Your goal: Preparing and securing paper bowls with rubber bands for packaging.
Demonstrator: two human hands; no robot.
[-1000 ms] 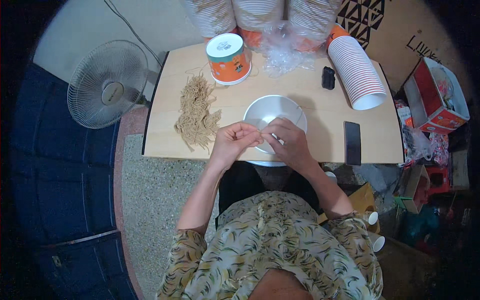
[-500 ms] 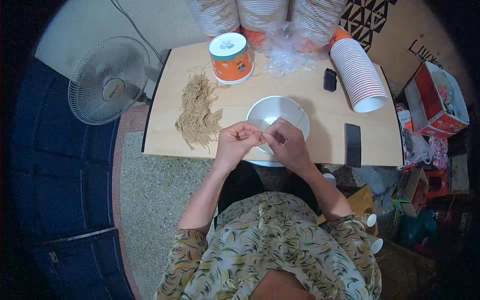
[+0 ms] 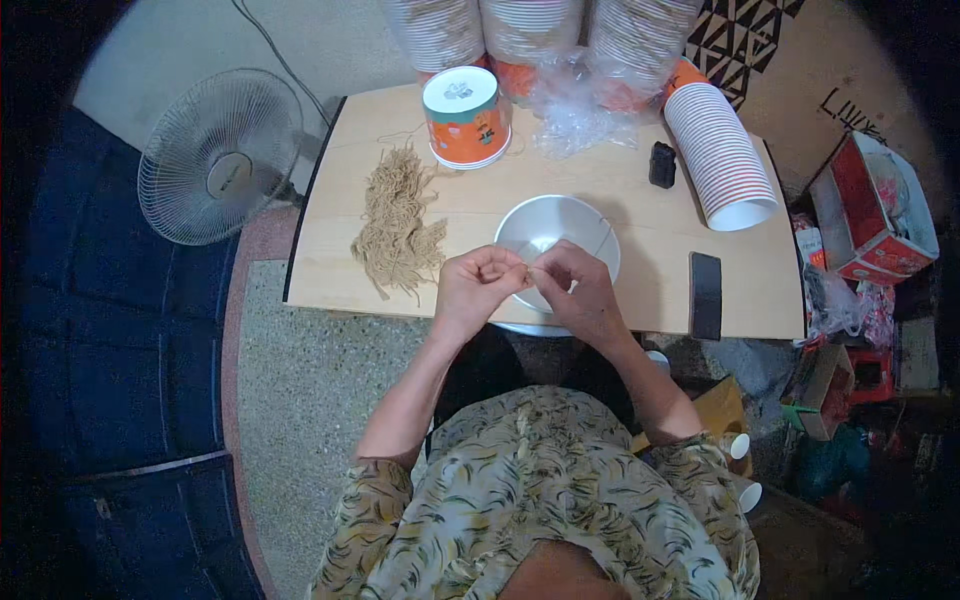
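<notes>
1. A wire-caged fan (image 3: 230, 175) is positioned left of the wooden table (image 3: 322, 240).
2. A dark phone (image 3: 705, 295) is laid near the table's front right edge.
3. A small black object (image 3: 662, 165) is set farther back.
4. Crumpled clear plastic (image 3: 585, 130) is seen behind.
5. A red-and-white box (image 3: 885, 260) is placed beyond the table's right side.

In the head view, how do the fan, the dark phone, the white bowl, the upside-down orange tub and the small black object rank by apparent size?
Largest to smallest:
1. fan
2. white bowl, partly covered
3. upside-down orange tub
4. dark phone
5. small black object
</notes>
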